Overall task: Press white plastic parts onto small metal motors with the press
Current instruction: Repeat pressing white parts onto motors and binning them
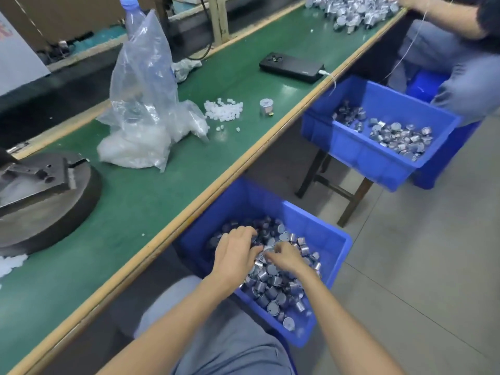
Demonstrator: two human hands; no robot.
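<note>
Small metal motors (273, 282) fill a blue bin (311, 226) that sits below the edge of the green bench (162, 198), and both hands are among them. The left hand (235, 255) lies palm down on the heap with its fingers bent into the motors. The right hand (286, 257) is just beside it, fingers curled toward the left hand's fingertips. Whether either hand actually grips a motor cannot be told, as the fingertips are blurred and partly buried.

To the left of the left hand, on the bench, stands the press (40, 185), a round dark base carrying a grey metal block. Ahead of both hands, further along the bench, a clear plastic bag (143, 104) holds white plastic parts. A loose pile of white plastic parts (224, 110) lies just to its right, with a single motor (265, 106) standing near that pile. Beyond these lies a black phone (292, 67) with a white cable plugged in.

Ahead of the right hand, well apart from it, a second blue bin (365, 155) rests on a wooden stool (338, 190) and holds more motors. A second person (446, 36) sits beyond it, beside a further heap of motors (351, 9) on the bench.
</note>
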